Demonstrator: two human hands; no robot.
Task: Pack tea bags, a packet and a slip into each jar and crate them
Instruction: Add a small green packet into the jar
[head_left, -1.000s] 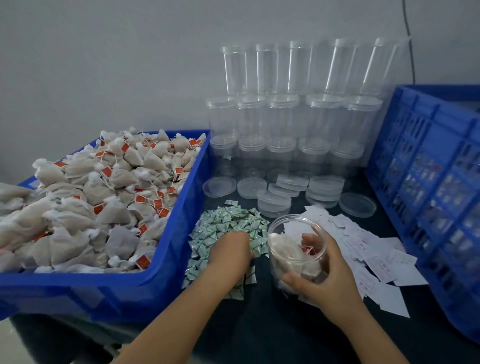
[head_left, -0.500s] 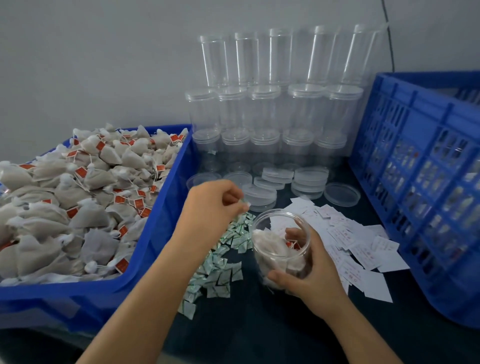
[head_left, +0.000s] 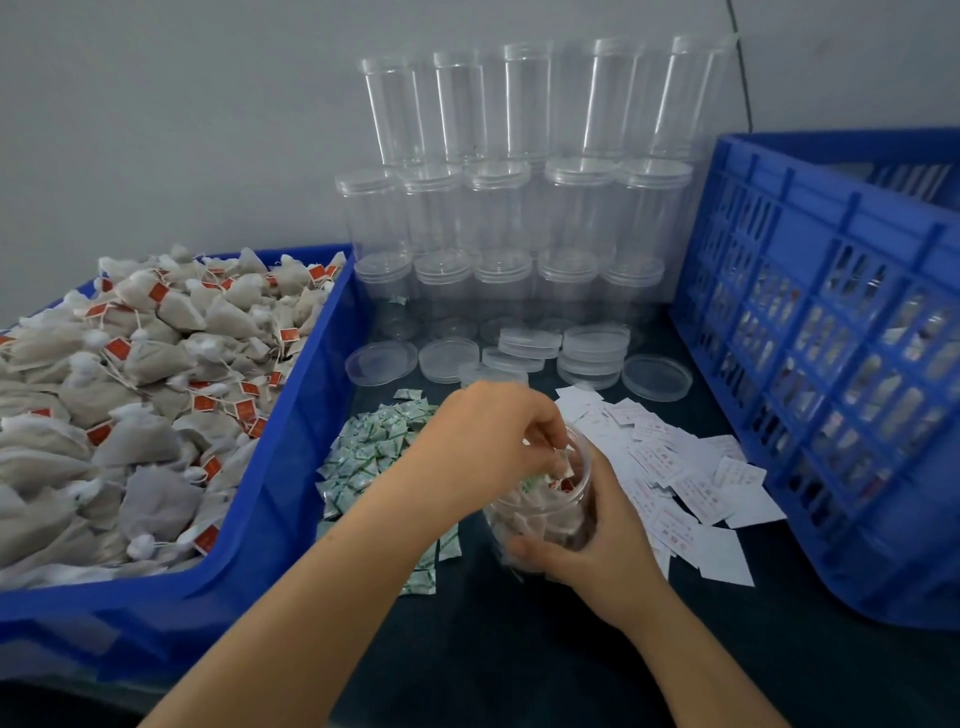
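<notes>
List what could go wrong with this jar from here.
1. The left hand fills the mouth of the jar; pulling out could drag a tea bag along.
2. The right hand alone steadies the jar; a push might tip it onto the slips.

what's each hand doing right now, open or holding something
Left hand: fingers curled over the mouth of the jar, pinching a small packet.
Right hand: gripping the jar.

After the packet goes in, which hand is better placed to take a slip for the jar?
Probably the left hand: it is over the jar mouth, beside the white slips, and will be free. The right hand grips the jar.
</notes>
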